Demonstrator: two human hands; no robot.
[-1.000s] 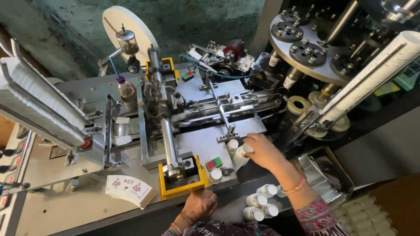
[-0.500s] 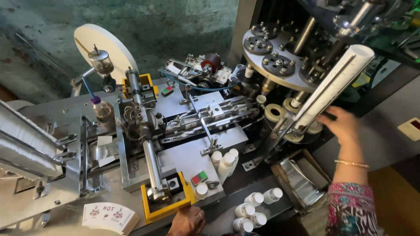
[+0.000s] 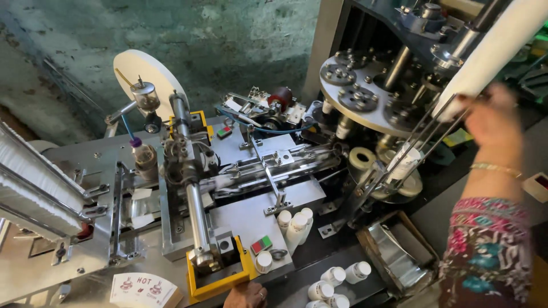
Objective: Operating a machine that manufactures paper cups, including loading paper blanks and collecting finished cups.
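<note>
Resting on the machine's front edge at 6 o'clock, the left hand [image 3: 246,295] lies curled beside the yellow bracket [image 3: 220,282]; only knuckles and a ring show, so I cannot tell whether it grips anything. It sits close to the steel shaft [image 3: 196,219], and if that shaft moves, fingers could be pinched against the bracket.

At 7 o'clock printed paper blanks [image 3: 144,290] lie fanned, thin and matte. Toward 10 o'clock stands a flat white disc [image 3: 149,77], smooth and round. Near centre, white plastic bottles [image 3: 295,225] stand upright on the grey plate; more lie loose at 5 o'clock. A knock could roll them into the mechanism.

At 1 o'clock the turret [image 3: 365,94] is a thick round metal plate with bolted sockets.

At 2 o'clock the right hand [image 3: 490,122], blurred, reaches the lower end of the cup stack [image 3: 496,48], a long white paper tube slanting inside thin wire rods. Its fingers seem to touch it, but the grip is unclear. A sleeve or bangle could snag the rods.
</note>
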